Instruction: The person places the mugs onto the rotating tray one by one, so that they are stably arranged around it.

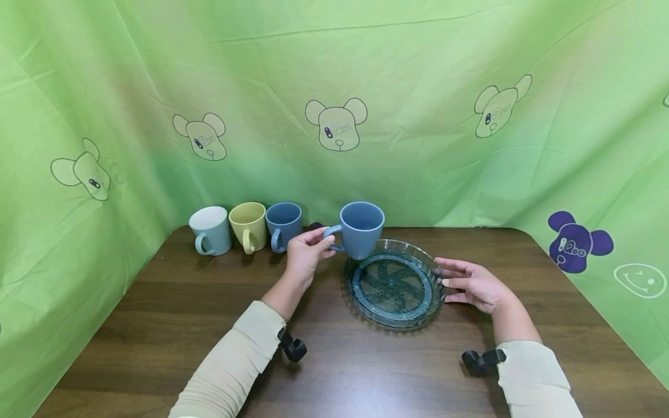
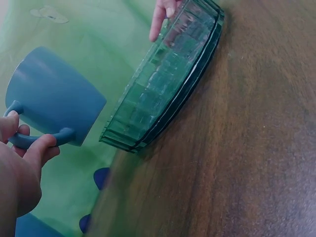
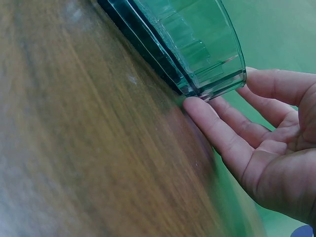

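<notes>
My left hand pinches the handle of a blue mug. The mug is upright, held up over the back left rim of a round green glass tray. In the left wrist view, the mug hangs apart from the tray's ribbed side wall. At the tray's right side, my right hand touches the wall with extended fingers. The right wrist view shows those fingers against the tray's rim and lower edge. The tray sits on the wooden table.
Left of the tray, a light blue mug, a yellow mug and another blue mug stand in a row at the back of the brown table. A green printed cloth hangs behind and beside it.
</notes>
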Motion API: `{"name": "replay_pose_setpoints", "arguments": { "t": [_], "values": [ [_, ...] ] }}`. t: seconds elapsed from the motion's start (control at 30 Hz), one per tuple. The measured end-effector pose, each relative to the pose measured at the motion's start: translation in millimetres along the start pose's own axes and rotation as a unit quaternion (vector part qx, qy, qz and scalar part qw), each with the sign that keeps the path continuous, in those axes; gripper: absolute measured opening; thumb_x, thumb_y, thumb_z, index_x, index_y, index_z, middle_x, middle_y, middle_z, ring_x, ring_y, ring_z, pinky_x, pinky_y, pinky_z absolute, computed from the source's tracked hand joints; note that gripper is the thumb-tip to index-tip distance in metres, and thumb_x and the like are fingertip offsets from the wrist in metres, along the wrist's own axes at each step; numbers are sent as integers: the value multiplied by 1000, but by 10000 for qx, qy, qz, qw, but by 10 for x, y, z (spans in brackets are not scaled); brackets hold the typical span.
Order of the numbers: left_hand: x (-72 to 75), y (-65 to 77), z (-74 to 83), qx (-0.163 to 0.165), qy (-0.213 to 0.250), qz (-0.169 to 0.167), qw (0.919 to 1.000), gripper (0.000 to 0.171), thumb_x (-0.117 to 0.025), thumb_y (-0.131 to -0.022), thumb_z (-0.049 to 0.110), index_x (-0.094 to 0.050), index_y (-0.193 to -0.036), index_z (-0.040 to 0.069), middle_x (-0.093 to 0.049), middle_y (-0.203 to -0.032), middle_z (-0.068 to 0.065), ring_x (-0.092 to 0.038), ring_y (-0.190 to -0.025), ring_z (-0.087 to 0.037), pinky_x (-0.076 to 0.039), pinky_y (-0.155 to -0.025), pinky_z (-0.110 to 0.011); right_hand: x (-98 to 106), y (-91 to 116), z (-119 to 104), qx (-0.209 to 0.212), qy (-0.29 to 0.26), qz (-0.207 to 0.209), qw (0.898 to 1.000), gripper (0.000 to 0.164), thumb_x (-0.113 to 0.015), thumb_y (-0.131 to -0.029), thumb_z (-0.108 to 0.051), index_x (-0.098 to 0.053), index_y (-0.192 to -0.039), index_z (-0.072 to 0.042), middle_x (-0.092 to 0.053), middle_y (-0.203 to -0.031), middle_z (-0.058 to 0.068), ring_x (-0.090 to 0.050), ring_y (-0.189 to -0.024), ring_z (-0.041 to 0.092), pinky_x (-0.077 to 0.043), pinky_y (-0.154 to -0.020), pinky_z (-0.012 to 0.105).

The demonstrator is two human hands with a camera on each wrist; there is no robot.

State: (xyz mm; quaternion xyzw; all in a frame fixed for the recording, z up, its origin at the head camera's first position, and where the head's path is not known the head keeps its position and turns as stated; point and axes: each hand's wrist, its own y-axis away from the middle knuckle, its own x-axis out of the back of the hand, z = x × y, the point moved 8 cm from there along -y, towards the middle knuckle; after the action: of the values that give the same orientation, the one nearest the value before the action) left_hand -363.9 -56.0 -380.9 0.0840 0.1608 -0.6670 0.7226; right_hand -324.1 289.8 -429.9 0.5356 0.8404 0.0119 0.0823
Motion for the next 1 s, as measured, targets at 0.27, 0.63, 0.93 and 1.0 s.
{"name": "replay_pose_setpoints", "arguments": {
  "t": [0.27,0.63,0.93,1.0],
  "values": [
    [-77,11,-78,173,96,-145,9997,29,-71,-84,-8,-66,-112,-13,-67,-85,-10,-69,-77,-24,-62,-69,-34,5,-4,5,32,95,-21,9999,47,-56,-95,6,-62,-127,-27,-61,-119,-8,-63,-101,15,-60,-76,38],
    [-151,8,-154,160,15,-291,9994,29,-71,-85,-8,-66,-113,-13,-68,-87,-12,-68,-75,-17,-61,-72,-36,1,-4,-9,34,137,-1,9999,46,-58,-94,4,-61,-130,-24,-61,-119,-8,-63,-102,15,-60,-77,38],
    [-196,33,-195,213,-174,-258,9993,27,-70,-84,-10,-67,-111,-12,-70,-88,-9,-69,-73,-15,-61,-73,-38,20,-10,6,-35,125,114,9999,47,-59,-93,4,-59,-134,-20,-61,-118,-8,-63,-102,15,-60,-77,39],
    [-206,34,-196,185,-289,-243,9991,27,-71,-84,-9,-68,-111,-11,-70,-90,-10,-70,-79,-23,-61,-73,-39,16,-8,3,-12,104,69,9999,46,-59,-93,4,-60,-132,-22,-61,-118,-8,-63,-102,15,-60,-77,39]
  ]
}}
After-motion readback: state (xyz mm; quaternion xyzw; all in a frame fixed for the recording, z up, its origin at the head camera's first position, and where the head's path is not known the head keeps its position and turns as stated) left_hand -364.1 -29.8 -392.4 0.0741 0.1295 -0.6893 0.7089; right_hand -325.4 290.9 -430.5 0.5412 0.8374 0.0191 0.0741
